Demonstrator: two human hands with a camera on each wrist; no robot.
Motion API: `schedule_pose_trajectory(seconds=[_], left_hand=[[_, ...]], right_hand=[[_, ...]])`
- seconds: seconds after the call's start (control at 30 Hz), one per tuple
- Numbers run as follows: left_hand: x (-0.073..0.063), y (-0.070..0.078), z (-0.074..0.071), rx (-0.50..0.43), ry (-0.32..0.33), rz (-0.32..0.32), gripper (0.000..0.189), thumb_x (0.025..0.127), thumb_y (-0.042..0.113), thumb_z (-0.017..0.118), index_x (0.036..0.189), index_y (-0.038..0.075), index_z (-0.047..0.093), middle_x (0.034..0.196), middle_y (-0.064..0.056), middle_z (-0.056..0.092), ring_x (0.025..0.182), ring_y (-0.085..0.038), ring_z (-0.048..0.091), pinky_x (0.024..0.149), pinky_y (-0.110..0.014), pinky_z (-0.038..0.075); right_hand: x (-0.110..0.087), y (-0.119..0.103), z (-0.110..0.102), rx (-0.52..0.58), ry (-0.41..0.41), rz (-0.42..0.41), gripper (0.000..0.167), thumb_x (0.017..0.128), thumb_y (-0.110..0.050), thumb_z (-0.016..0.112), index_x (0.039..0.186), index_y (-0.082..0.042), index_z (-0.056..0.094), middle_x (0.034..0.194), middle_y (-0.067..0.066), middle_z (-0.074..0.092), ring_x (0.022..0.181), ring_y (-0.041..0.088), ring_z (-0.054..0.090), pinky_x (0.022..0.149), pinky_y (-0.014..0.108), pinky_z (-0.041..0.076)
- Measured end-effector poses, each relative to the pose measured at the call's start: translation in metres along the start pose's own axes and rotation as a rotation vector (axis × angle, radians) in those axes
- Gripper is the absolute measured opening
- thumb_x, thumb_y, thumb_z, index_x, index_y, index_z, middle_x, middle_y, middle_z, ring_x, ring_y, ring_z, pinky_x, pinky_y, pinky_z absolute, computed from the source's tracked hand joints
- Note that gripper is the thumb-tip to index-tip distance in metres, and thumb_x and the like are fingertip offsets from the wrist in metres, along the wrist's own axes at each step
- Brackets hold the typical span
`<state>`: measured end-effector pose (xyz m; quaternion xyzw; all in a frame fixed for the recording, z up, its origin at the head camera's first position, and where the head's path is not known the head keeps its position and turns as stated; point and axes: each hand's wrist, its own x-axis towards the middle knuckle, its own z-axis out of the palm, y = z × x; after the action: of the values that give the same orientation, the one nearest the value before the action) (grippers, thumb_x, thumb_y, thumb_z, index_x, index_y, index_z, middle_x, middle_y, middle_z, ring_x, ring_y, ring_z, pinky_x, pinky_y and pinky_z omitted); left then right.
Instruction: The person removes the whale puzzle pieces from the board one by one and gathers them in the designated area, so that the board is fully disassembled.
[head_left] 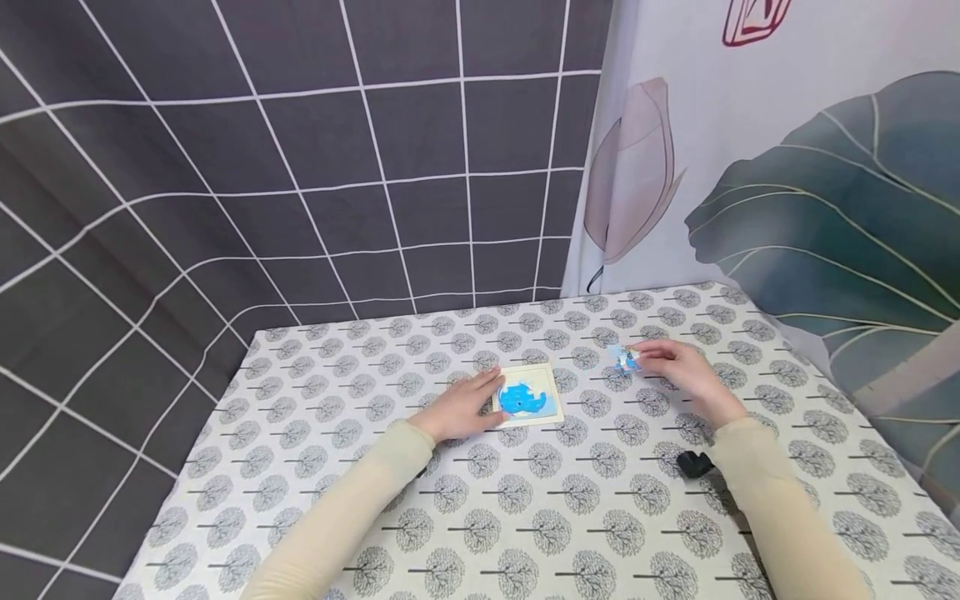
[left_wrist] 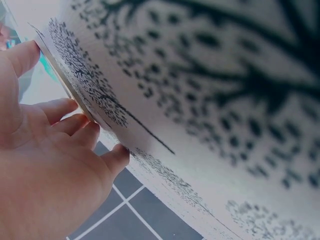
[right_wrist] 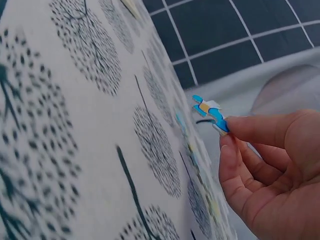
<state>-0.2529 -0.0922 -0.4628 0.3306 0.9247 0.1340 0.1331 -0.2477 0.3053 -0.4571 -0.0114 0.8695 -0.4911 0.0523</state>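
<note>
One small puzzle piece (right_wrist: pixel 218 118) is pinched by its end between thumb and fingertips of the right hand (head_left: pixel 678 375), probably for fine control; left of those fingertips, the left hand (head_left: pixel 461 407) lies thumb-and-fingers spread against the framed board (head_left: pixel 555 392), seemingly steadying it.

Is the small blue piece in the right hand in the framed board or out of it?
Out: the right hand pinches the small blue piece in the air, apart from the framed board.
</note>
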Motion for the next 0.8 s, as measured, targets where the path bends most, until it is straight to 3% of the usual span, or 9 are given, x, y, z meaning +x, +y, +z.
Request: schedule_pose_trajectory(seconds=[0.13,0.27,0.33,0.5,0.7,0.8], left_hand=[[0.0,0.0,0.0,0.007,-0.002,-0.007,0.075,0.103,0.052,0.048,0.16,0.008,0.027,0.168,-0.005,0.015,0.154,-0.022,0.016,0.124,-0.044,0.014],[-0.001,0.0,0.001,0.002,0.002,-0.006,0.075,0.102,0.052,0.049,0.159,0.008,0.028,0.168,-0.005,0.015,0.153,-0.022,0.016,0.124,-0.044,0.014],[-0.001,0.0,0.001,-0.005,0.004,-0.003,0.075,0.102,0.052,0.049,0.159,0.007,0.029,0.168,-0.005,0.015,0.153,-0.023,0.017,0.124,-0.044,0.014],[0.0,0.0,0.002,-0.015,0.005,0.002,0.075,0.102,0.052,0.049,0.159,0.007,0.028,0.168,-0.005,0.015,0.154,-0.023,0.016,0.124,-0.045,0.014],[-0.001,0.0,0.002,-0.006,0.009,-0.003,0.075,0.102,0.053,0.048,0.159,0.008,0.029,0.168,-0.004,0.015,0.153,-0.022,0.016,0.125,-0.044,0.014],[-0.001,0.001,0.002,-0.005,0.007,-0.004,0.075,0.102,0.054,0.048,0.159,0.008,0.029,0.168,-0.004,0.015,0.153,-0.022,0.016,0.125,-0.044,0.014]], right_hand=[[-0.006,0.007,-0.014,0.032,0.046,0.021,0.051,0.1,-0.029,0.065,0.14,0.001,0.054,0.134,0.024,0.058,0.099,0.006,0.06,0.1,0.04,0.048],[-0.012,0.012,-0.023,0.07,0.07,0.058,0.057,0.099,-0.036,0.065,0.143,-0.001,0.053,0.14,0.021,0.055,0.099,0.002,0.058,0.105,0.052,0.041],[-0.014,0.016,-0.027,0.074,0.086,0.068,0.058,0.099,-0.037,0.066,0.143,-0.002,0.052,0.136,0.014,0.059,0.098,0.002,0.059,0.103,0.049,0.044],[-0.016,0.023,-0.033,0.079,0.125,0.054,0.056,0.099,-0.032,0.066,0.143,0.001,0.052,0.12,-0.007,0.063,0.096,-0.001,0.06,0.089,0.027,0.047],[-0.013,0.03,-0.035,0.076,0.145,0.093,0.058,0.099,-0.034,0.066,0.143,0.001,0.052,0.144,0.02,0.051,0.095,-0.007,0.053,0.085,0.014,0.045],[-0.014,0.033,-0.037,0.083,0.15,0.119,0.056,0.1,-0.032,0.065,0.143,0.001,0.051,0.151,0.025,0.044,0.095,-0.009,0.052,0.082,0.009,0.047]])
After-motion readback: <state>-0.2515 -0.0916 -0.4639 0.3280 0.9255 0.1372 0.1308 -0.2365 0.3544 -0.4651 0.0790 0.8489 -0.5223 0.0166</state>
